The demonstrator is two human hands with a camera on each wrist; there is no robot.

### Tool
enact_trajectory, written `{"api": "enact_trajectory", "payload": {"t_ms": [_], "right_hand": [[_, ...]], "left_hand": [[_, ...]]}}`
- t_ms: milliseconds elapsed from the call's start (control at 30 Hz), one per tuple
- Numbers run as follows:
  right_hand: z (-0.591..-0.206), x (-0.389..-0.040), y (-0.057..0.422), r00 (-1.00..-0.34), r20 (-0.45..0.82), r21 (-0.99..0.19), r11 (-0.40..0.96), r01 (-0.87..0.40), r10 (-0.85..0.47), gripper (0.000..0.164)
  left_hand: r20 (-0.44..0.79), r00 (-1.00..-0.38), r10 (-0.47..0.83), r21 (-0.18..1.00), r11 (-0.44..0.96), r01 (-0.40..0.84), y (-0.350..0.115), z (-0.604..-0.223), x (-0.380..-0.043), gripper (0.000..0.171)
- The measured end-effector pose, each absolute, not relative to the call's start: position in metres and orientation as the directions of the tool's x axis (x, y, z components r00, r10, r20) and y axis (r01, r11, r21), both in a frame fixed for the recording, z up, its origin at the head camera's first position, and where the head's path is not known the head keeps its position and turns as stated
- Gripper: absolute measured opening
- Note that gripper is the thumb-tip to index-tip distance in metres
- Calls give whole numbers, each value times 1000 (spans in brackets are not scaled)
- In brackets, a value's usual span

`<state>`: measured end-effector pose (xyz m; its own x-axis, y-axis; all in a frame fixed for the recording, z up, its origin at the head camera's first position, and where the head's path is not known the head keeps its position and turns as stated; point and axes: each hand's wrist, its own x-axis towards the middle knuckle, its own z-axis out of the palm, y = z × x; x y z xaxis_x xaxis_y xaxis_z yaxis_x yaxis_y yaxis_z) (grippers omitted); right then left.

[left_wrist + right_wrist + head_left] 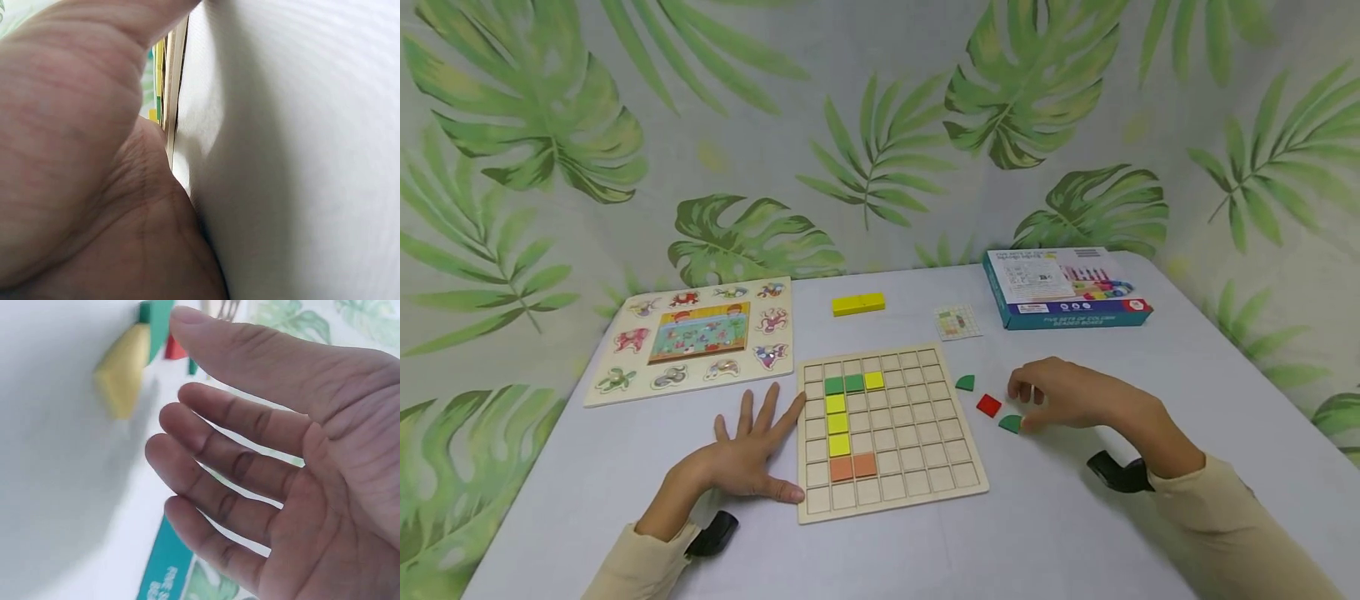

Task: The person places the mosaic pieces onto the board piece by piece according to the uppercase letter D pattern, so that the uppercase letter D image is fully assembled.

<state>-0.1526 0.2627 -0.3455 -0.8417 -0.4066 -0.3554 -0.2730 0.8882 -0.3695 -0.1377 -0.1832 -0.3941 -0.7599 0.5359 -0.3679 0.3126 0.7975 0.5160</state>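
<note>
My left hand (743,457) rests on the table with fingers spread, its index finger and thumb touching the left edge of a wooden grid board (917,435). On the board lie several square tiles: green (853,382), yellow (837,423) and orange (865,464). My right hand (1071,393) hovers right of the board, fingers loosely bent and holding nothing. Beside its thumb is a green quarter-circle piece (1010,423); a red square tile (988,406) and another green quarter-circle (966,382) lie further left. The right wrist view also shows a blurred yellow piece (122,372), apart from the fingertips.
A wooden sea-animal puzzle (778,350) lies at the left. Behind the grid board are a yellow block (858,305) and a small pattern card (957,322). A boxed set (1067,287) stands at the back right, before a leaf-patterned backdrop.
</note>
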Motion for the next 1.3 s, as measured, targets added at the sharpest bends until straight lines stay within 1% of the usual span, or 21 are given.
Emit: {"api": "enact_trajectory", "payload": {"t_ms": [67,167,300,467,567,633,733,867,967,1100,1233,1300], "right_hand": [[-349,-151,266,-838,-385,-376,895,-239,-386,32],[-355,-149,268,-839,-398,-390,896,-212,-372,27],[-359,-148,270,-841,-376,-399,887,-233,-390,23],[-359,-148,276,-832,-360,-382,880,-282,-422,24],[-356,-147,280,-827,-375,-367,886,-283,-419,24],[-353,-144,281,-821,-386,-375,885,-277,-420,19],[-346,-142,280,-803,-357,-405,854,-327,-477,11],[-338,-144,271,-783,-283,-428,803,-415,-555,6],[-334,-146,259,-777,-253,-435,785,-441,-577,4],[-333,-149,239,-756,-213,-448,749,-488,-619,7],[-335,-153,218,-721,-149,-478,687,-547,-677,20],[-335,-155,208,-698,-107,-486,650,-585,-708,22]], "left_hand": [[-366,-762,533,519,797,309,-184,-394,-138,131],[-367,-765,530,517,800,306,-185,-395,-138,131],[-367,-762,534,532,792,299,-186,-396,-138,131],[-372,-760,533,540,790,289,-188,-400,-137,132],[-378,-761,527,530,797,289,-187,-400,-138,132],[-372,-760,532,535,793,293,-186,-398,-138,132],[-373,-762,529,520,800,300,-184,-396,-137,130],[-377,-766,521,506,808,300,-185,-396,-139,131],[-376,-766,521,512,806,297,-185,-396,-140,131],[-384,-764,519,520,805,285,-184,-395,-139,131],[-395,-764,510,521,810,271,-184,-397,-139,131],[-398,-764,508,515,813,272,-184,-398,-139,131]]}}
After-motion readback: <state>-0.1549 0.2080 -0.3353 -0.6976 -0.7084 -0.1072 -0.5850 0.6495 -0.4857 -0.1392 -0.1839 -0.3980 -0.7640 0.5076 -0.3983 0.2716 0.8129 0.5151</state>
